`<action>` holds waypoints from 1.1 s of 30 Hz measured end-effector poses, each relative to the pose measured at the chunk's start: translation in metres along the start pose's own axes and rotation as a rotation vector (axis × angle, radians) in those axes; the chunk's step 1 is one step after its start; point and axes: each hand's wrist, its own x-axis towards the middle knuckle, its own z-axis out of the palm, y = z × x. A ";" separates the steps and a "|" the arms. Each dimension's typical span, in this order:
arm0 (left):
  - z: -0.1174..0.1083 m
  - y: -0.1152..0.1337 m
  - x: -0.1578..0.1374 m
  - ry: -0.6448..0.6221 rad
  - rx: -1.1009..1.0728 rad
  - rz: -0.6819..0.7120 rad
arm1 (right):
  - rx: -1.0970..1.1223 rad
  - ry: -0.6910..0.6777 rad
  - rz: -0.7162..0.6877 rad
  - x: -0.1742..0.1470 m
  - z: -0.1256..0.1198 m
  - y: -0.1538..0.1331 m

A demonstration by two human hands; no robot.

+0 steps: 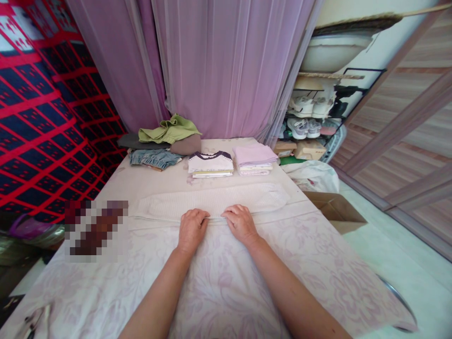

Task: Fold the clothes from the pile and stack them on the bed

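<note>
White ribbed garment (pixel 219 197), beyond hands (pixel 191 230) (pixel 242 226), edge pinched

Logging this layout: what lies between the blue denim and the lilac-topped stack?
A stack of folded clothes topped by a dark-collared shirt, in the head view.

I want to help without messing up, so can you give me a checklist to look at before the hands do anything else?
1. Left hand at the white ribbed cloth's near edge: ok, fingertips pinching it.
2. Right hand at the same edge: ok, also pinching, with a gap between the hands.
3. White stack with the dark collar clear of the ribbed cloth: ok, it sits beyond, apart.
4. Lilac-topped stack clear too: ok, also beyond and apart.
5. Green cloth tidy: not ok, it lies rumpled on the pile.
6. Ribbed cloth smooth underneath: cannot tell, its underside is hidden.
</note>
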 end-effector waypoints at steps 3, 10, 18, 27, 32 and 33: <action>0.001 -0.008 -0.004 0.003 -0.045 0.034 | -0.003 -0.014 0.006 -0.004 -0.002 0.001; -0.010 -0.014 -0.007 -0.019 -0.039 0.025 | 0.011 -0.006 0.041 -0.007 0.000 0.002; -0.019 -0.025 -0.007 -0.035 -0.035 -0.033 | 0.057 -0.003 0.107 -0.005 -0.002 -0.001; -0.012 -0.021 -0.011 0.008 -0.001 -0.033 | -0.031 -0.014 0.080 0.002 0.002 -0.017; -0.011 -0.018 -0.011 0.024 -0.003 -0.020 | -0.035 -0.026 0.095 0.006 0.003 -0.016; -0.010 -0.017 -0.010 0.026 -0.003 -0.016 | -0.036 -0.027 0.094 0.007 0.003 -0.015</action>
